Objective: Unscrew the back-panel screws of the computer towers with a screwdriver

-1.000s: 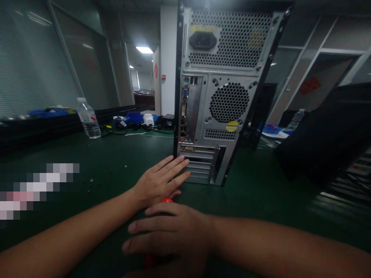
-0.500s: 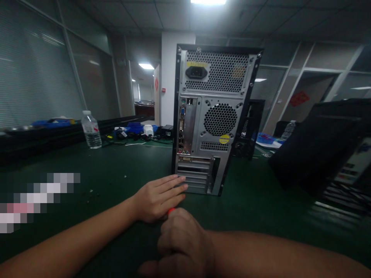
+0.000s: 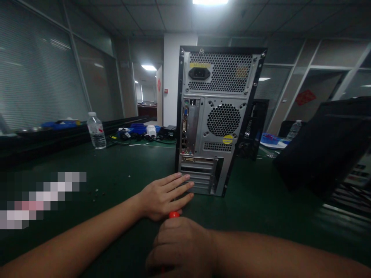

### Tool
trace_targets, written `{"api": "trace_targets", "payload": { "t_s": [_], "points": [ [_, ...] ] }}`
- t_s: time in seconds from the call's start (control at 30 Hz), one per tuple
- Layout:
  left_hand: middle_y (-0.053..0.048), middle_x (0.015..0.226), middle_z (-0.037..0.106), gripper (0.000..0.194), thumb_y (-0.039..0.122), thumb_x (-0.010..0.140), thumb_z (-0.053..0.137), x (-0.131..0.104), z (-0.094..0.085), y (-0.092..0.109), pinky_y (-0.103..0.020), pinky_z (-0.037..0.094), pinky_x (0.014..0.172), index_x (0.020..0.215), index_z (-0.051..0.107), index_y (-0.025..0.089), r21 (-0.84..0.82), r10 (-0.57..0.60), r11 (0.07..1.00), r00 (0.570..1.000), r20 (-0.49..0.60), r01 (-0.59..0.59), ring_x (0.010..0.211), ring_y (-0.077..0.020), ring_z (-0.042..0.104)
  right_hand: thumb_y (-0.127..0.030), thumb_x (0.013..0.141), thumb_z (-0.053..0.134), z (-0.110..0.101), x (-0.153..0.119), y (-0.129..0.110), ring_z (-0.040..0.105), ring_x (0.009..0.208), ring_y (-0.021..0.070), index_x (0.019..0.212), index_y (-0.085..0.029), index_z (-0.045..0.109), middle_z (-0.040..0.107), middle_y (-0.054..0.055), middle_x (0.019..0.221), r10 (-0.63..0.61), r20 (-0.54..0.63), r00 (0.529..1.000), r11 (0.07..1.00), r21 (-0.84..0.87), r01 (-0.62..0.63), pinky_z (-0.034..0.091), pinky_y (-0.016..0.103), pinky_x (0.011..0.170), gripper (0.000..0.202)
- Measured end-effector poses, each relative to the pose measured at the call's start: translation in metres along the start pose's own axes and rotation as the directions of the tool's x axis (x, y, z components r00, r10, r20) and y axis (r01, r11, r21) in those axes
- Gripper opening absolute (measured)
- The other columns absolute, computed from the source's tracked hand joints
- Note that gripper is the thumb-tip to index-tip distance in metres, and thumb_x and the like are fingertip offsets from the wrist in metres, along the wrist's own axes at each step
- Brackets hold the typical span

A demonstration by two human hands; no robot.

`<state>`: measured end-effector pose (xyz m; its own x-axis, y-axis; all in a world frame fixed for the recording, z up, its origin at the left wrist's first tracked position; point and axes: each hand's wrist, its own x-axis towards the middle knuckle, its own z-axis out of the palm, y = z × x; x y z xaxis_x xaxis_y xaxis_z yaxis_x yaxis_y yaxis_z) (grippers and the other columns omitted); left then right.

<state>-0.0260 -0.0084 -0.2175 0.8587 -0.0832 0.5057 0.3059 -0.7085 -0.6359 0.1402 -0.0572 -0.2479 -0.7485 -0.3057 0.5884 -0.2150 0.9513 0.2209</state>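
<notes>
A desktop computer case (image 3: 214, 162) stands upright with its metal back panel towards me, showing a power socket, a fan grille, ports and slot covers. My left hand (image 3: 164, 195) is open and palm down, low in front of the case, with fingers stretched towards the bottom slot covers. Whether the fingertips touch the metal is unclear. Just below it, my right hand (image 3: 185, 247) is closed round a slim tool with a rounded red end (image 3: 174, 214) that pokes out above the fist. The rest of that tool is hidden by the fingers.
A water bottle (image 3: 96, 131) stands at the back left of the green table (image 3: 139, 162). Cables and adapters (image 3: 150, 132) lie behind. On the right are another dark case (image 3: 319, 146), a blue tray (image 3: 269, 138) and a second bottle (image 3: 295, 129). A pixelated patch covers the left.
The view has shifted slightly, so everything sits a little further right. My left fingers have spread somewhat, and my right fist is a bit lower, baring more of the red end.
</notes>
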Motion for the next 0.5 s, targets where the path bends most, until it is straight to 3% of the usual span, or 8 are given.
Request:
{"api": "trace_targets", "payload": {
  "t_s": [0.1, 0.23, 0.33, 0.43, 0.5],
  "points": [
    [-0.018, 0.137, 0.058, 0.044, 0.04, 0.097, 0.043, -0.001, 0.0, -0.002, -0.049, 0.047, 0.109, 0.125, 0.061, 0.012, -0.003, 0.001, 1.0, 1.0, -0.007, -0.001, 0.136, -0.0352, 0.046, -0.035, 0.095, 0.061, -0.002, 0.003, 0.0, 0.052, 0.074, 0.0118, 0.104, -0.024, 0.069, 0.064, -0.004, 0.099, -0.002, -0.042, 0.999, 1.0, -0.001, 0.002, 0.039, 0.027, 0.061, 0.017],
    [-0.017, 0.14, 0.055, 0.047, 0.043, 0.098, 0.04, -0.004, 0.0, -0.004, -0.049, 0.047, 0.109, 0.128, 0.059, 0.012, -0.009, -0.074, 0.997, 0.997, 0.001, 0.074, 0.139, -0.0338, 0.044, -0.03, 0.1, 0.051, -0.012, 0.015, -0.002, 0.058, 0.08, 0.0155, 0.104, -0.015, 0.067, 0.065, 0.002, 0.094, -0.027, -0.176, 0.984, 0.999, -0.022, 0.023, 0.043, 0.029, 0.063, 0.022],
    [-0.016, 0.142, 0.053, 0.045, 0.038, 0.096, 0.043, -0.007, 0.002, -0.004, -0.049, 0.046, 0.11, 0.13, 0.057, 0.013, -0.02, -0.133, 0.991, 0.991, 0.024, 0.134, 0.141, -0.0323, 0.041, -0.023, 0.099, 0.053, -0.018, 0.022, -0.004, 0.061, 0.086, 0.017, 0.103, -0.014, 0.064, 0.066, 0.003, 0.091, -0.005, -0.29, 0.957, 0.999, -0.035, -0.006, 0.045, 0.03, 0.067, 0.015],
    [-0.015, 0.142, 0.053, 0.043, 0.035, 0.094, 0.047, -0.007, 0.003, -0.002, -0.05, 0.047, 0.109, 0.129, 0.058, 0.013, -0.033, -0.149, 0.988, 0.988, 0.047, 0.151, 0.139, -0.0325, 0.044, -0.027, 0.099, 0.054, -0.018, 0.023, -0.006, 0.06, 0.079, 0.0164, 0.096, -0.016, 0.061, 0.064, 0.001, 0.08, 0.001, -0.389, 0.921, 0.999, -0.045, -0.02, 0.043, 0.03, 0.064, 0.013],
    [-0.015, 0.141, 0.054, 0.042, 0.035, 0.094, 0.049, -0.006, 0.005, 0.0, -0.049, 0.048, 0.108, 0.128, 0.059, 0.013, -0.033, -0.144, 0.989, 0.988, 0.054, 0.146, 0.137, -0.0325, 0.046, -0.027, 0.1, 0.051, -0.016, 0.022, -0.007, 0.058, 0.071, 0.0165, 0.096, -0.017, 0.059, 0.061, 0.0, 0.075, -0.007, -0.395, 0.919, 0.998, -0.061, -0.018, 0.038, 0.03, 0.058, 0.014]
  ]
}}
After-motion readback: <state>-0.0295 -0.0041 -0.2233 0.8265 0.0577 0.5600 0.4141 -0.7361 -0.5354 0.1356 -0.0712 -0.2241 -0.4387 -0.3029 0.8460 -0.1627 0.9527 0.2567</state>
